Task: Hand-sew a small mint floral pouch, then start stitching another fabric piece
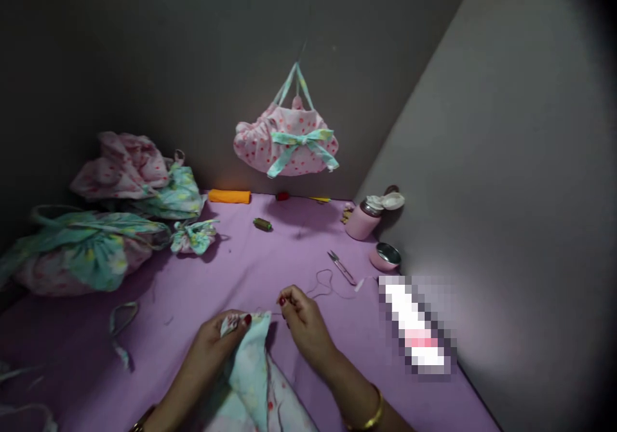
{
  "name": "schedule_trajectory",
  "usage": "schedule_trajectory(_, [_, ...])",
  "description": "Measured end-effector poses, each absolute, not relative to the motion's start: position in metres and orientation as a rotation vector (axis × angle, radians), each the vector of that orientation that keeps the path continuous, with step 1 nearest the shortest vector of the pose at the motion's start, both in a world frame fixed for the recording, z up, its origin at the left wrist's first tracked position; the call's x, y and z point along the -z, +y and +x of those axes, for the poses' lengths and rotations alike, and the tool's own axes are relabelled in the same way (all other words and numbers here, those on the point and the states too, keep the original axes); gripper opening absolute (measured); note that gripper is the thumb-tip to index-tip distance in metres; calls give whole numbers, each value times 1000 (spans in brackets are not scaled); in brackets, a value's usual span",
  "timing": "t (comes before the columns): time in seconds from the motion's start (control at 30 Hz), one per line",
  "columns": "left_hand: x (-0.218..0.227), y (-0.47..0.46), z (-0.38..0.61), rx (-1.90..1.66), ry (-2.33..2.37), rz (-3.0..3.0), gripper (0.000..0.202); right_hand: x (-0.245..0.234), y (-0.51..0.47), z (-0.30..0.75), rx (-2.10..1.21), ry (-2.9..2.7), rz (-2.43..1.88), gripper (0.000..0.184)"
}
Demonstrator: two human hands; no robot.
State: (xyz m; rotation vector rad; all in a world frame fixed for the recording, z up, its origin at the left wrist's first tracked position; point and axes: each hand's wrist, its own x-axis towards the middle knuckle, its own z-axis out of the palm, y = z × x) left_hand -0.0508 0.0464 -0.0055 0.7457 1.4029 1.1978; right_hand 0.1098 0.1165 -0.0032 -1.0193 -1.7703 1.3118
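Note:
My left hand (219,339) is closed on the top edge of a pale green and pink floral cloth (253,380) that lies in front of me on the purple table cover (231,271). My right hand (301,319) is pinched just right of the cloth's edge, fingertips together as if on a needle, which is too small to see. A thin white thread (328,284) loops on the cover beyond the right hand. Small thread snips (341,267) lie further back to the right.
A pink dotted fabric bag with a green bow (286,139) hangs from the wall. Several fabric bundles (91,245) pile at the left. A green thread spool (263,224), orange roll (229,196), pink flask (364,218) and its cup (385,256) sit at the back. Grey walls close the right side.

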Motion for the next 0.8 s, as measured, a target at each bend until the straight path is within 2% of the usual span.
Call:
schedule_trajectory(0.33, [8, 47, -53, -1214, 1346, 765, 32, -10, 107, 109, -1040, -2166, -939, 22])
schedule_trajectory(0.8, [0, 47, -50, -1250, 1271, 713, 27, -6, 105, 109, -1071, -2181, -875, 35])
